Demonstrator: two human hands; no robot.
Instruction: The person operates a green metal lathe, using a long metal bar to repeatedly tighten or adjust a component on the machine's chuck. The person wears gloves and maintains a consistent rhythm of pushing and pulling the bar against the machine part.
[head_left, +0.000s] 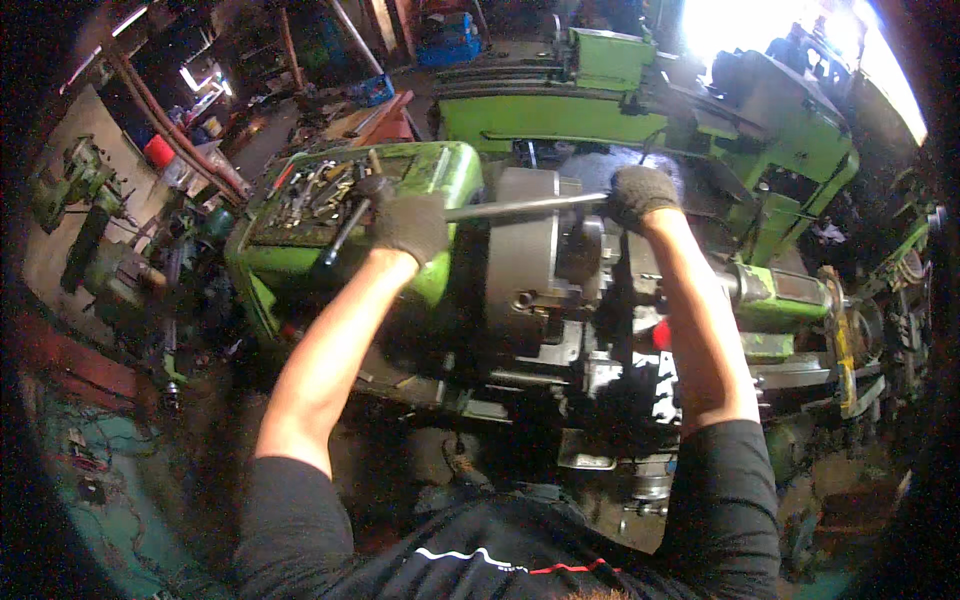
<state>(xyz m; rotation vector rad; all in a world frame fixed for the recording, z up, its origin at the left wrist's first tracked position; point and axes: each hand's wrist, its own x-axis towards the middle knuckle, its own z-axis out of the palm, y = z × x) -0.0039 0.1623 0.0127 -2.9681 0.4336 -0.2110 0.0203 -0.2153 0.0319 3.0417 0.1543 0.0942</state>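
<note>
1. Both bare forearms reach up from the lower edge, over the dark apron of a green lathe [760, 290].
2. The gloved left hand [412, 225] and gloved right hand [640, 192] are well apart, each clamped on one end of a long steel bar [520, 207].
3. The bar lies left to right across the round chuck [525, 265], equally near both hands.
4. Beyond the left hand, a tray of tools [315, 190] tops the headstock.

Both gloved hands closed, left [412, 226], right [640, 192], arms outstretched
</note>
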